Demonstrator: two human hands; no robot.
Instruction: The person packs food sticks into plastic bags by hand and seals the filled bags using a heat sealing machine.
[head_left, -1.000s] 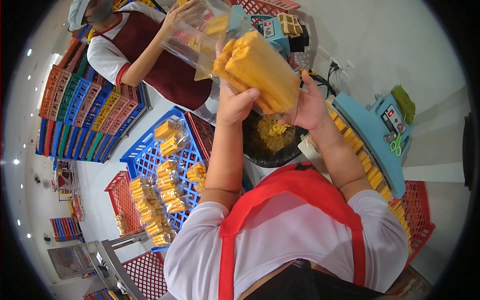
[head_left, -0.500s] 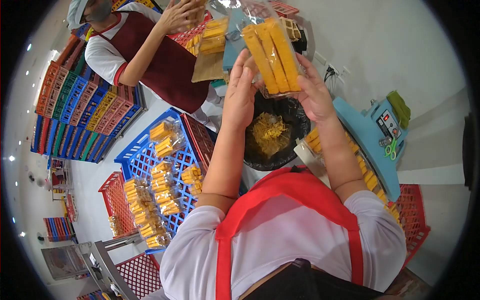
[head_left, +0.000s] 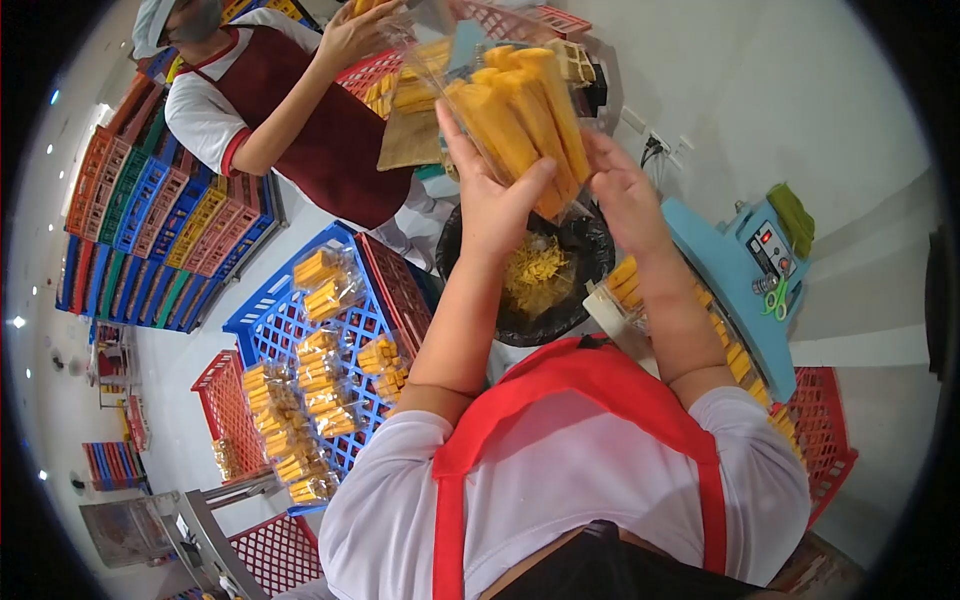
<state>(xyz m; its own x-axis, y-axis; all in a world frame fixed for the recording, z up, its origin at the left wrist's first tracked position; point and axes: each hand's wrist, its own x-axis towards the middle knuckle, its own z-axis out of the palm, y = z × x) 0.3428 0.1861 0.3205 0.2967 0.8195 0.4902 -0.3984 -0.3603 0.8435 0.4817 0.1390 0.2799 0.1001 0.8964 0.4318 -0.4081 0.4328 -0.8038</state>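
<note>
Our left hand [head_left: 497, 208] grasps a bag of yellow sticks [head_left: 522, 122]; we cannot tell if our right hand [head_left: 630, 200], at its edge, grips.

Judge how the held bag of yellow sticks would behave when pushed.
The bag of yellow sticks may feel slippery, as its clear wrapping looks glossy. That wrapping would probably flex, since it looks like thin film. The sticks inside might shift against one another, because their upper ends sit unevenly.
</note>
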